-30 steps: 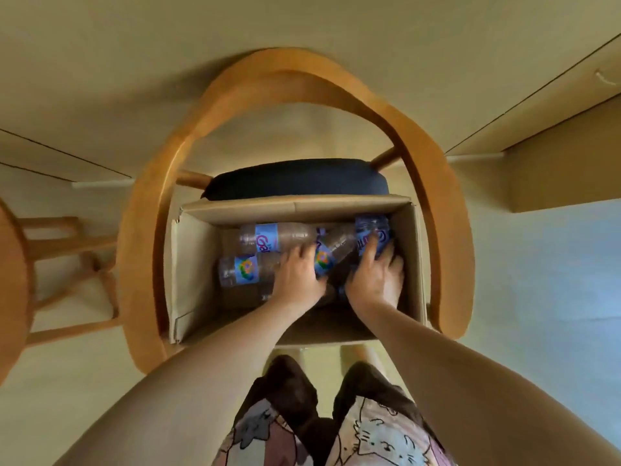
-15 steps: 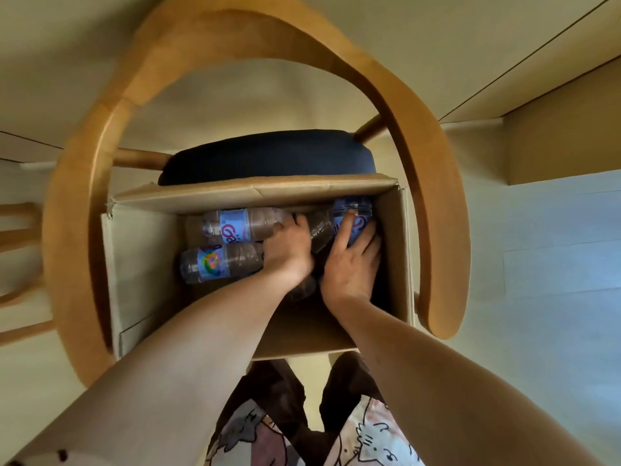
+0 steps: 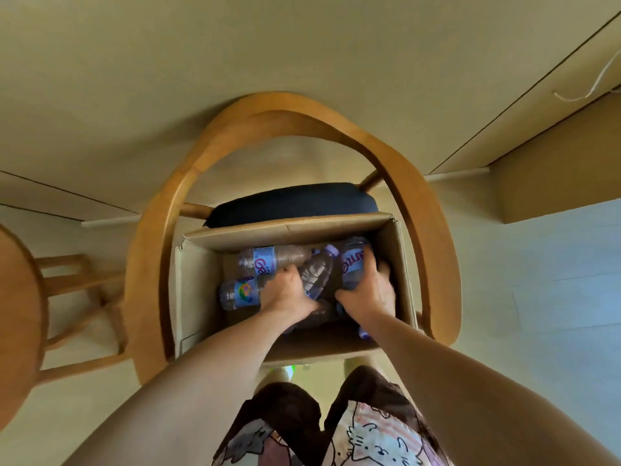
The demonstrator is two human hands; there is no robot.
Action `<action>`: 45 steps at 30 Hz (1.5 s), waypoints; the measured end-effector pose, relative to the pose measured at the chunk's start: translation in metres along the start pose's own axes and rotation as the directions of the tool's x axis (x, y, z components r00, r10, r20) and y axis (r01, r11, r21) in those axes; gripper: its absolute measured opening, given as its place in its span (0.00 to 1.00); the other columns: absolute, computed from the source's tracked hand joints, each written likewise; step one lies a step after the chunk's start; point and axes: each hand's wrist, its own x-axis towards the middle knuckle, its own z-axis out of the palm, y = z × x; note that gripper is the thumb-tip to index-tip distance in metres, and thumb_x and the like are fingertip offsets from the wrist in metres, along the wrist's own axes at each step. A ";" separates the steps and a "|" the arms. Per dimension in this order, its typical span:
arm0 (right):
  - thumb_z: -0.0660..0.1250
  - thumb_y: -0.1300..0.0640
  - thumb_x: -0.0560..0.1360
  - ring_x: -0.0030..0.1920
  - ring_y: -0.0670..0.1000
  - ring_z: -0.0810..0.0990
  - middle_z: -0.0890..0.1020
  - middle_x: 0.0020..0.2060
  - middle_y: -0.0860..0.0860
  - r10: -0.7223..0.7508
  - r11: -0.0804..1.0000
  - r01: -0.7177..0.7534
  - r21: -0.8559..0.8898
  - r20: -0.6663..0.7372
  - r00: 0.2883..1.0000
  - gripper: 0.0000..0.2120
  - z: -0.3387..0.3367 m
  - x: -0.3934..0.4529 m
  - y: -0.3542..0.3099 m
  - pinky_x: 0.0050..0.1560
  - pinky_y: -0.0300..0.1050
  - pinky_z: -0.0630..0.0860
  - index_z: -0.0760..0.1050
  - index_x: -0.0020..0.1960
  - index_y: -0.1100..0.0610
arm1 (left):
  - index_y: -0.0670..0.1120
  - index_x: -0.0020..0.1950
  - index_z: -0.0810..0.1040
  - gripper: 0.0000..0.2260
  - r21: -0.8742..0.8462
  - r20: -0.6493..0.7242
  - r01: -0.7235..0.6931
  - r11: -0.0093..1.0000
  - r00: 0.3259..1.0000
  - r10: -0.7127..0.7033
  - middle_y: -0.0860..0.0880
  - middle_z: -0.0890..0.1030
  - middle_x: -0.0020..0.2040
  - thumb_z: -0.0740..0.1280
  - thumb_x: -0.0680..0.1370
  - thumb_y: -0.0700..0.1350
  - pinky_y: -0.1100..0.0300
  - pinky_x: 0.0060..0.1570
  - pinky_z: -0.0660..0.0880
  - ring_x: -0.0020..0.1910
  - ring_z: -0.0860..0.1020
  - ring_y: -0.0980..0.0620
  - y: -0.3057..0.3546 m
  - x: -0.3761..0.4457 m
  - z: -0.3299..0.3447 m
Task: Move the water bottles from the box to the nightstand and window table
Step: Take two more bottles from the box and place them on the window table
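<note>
Nearest the camera are the person's legs in cat-print shorts (image 3: 369, 435), with both bare forearms reaching forward and down into an open cardboard box (image 3: 198, 290). The box rests on the dark seat cushion (image 3: 292, 200) of a wooden armchair (image 3: 433, 230), whose curved backrest arches around it. Inside the box, the left hand (image 3: 285, 290) has its fingers curled down over the bottle with the multicoloured label (image 3: 240, 294), which lies on its side at the left. The right hand (image 3: 368, 290) wraps thumb and fingers around the bottle with the purple label (image 3: 351, 260) at the right side of the box. Between the two hands lies a clear ribbed bottle with a purple cap (image 3: 317, 270), tilted. Behind it, along the far wall, lies a bottle with a light blue label (image 3: 268, 258). Left of the armchair stand a round wooden table (image 3: 16, 314) and another wooden chair (image 3: 77, 284). Beyond the armchair are pale cabinet fronts (image 3: 268, 62).
</note>
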 end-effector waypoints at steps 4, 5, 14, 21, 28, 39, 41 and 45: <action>0.78 0.49 0.67 0.63 0.59 0.77 0.70 0.68 0.54 0.051 0.996 -0.048 0.077 -0.029 0.998 0.53 -0.011 -0.033 -0.016 0.55 0.49 0.74 0.50 0.82 0.44 | 0.45 0.70 0.69 0.39 -0.038 -0.002 -0.057 0.998 0.998 0.057 0.44 0.77 0.65 0.80 0.66 0.59 0.53 0.50 0.75 0.63 0.78 0.42 -0.011 -0.016 -0.039; 0.78 0.50 0.66 0.62 0.59 0.77 0.70 0.66 0.54 0.054 0.992 -0.049 0.115 -0.043 0.998 0.52 -0.014 -0.043 -0.020 0.52 0.47 0.72 0.51 0.81 0.44 | 0.45 0.69 0.70 0.39 -0.047 0.003 -0.085 0.995 0.996 0.085 0.45 0.78 0.64 0.80 0.65 0.59 0.54 0.48 0.73 0.62 0.79 0.42 -0.014 -0.022 -0.049; 0.74 0.48 0.57 0.60 0.54 0.76 0.77 0.59 0.50 0.146 0.873 0.006 0.487 -0.273 0.951 0.51 -0.076 -0.135 -0.056 0.55 0.49 0.75 0.61 0.78 0.47 | 0.47 0.66 0.72 0.38 -0.226 0.004 -0.306 0.925 0.949 0.315 0.46 0.78 0.62 0.81 0.60 0.56 0.54 0.53 0.76 0.58 0.77 0.44 0.005 -0.085 -0.139; 0.70 0.50 0.53 0.54 0.56 0.82 0.83 0.53 0.51 0.209 0.731 0.227 0.643 -0.528 0.823 0.40 -0.159 -0.202 -0.034 0.56 0.56 0.81 0.73 0.67 0.48 | 0.52 0.56 0.80 0.32 -0.430 -0.123 -0.498 0.753 0.859 0.498 0.50 0.84 0.51 0.75 0.54 0.59 0.50 0.52 0.82 0.49 0.83 0.47 0.096 -0.175 -0.185; 0.71 0.51 0.55 0.54 0.53 0.82 0.81 0.55 0.50 0.299 0.680 0.390 0.620 -0.721 0.625 0.44 -0.244 -0.288 0.061 0.57 0.55 0.81 0.70 0.71 0.46 | 0.50 0.61 0.70 0.33 -0.611 -0.153 -0.615 0.498 0.709 0.689 0.48 0.79 0.55 0.74 0.59 0.54 0.51 0.52 0.80 0.52 0.80 0.45 0.203 -0.298 -0.174; 0.78 0.56 0.59 0.57 0.54 0.77 0.76 0.57 0.51 0.527 0.743 0.328 0.583 -0.813 0.249 0.49 -0.318 -0.443 0.283 0.59 0.51 0.77 0.65 0.77 0.49 | 0.41 0.63 0.76 0.27 -0.809 0.105 -0.480 0.338 0.449 0.887 0.35 0.82 0.52 0.78 0.67 0.45 0.51 0.33 0.80 0.42 0.83 0.37 0.359 -0.500 -0.059; 0.78 0.56 0.59 0.56 0.54 0.77 0.76 0.57 0.51 0.559 0.743 0.313 0.592 -0.805 0.197 0.49 -0.323 -0.462 0.316 0.57 0.49 0.76 0.65 0.77 0.49 | 0.41 0.61 0.78 0.25 -0.813 0.120 -0.484 0.323 0.404 0.907 0.35 0.84 0.51 0.80 0.68 0.47 0.46 0.35 0.83 0.43 0.84 0.36 0.377 -0.532 -0.036; 0.79 0.55 0.59 0.53 0.52 0.76 0.76 0.56 0.51 0.600 0.750 0.287 0.596 -0.795 0.086 0.49 -0.332 -0.487 0.375 0.51 0.43 0.71 0.64 0.77 0.49 | 0.43 0.62 0.77 0.31 -0.773 0.145 -0.569 0.281 0.272 0.951 0.37 0.84 0.54 0.83 0.65 0.52 0.42 0.52 0.84 0.48 0.85 0.38 0.415 -0.585 0.007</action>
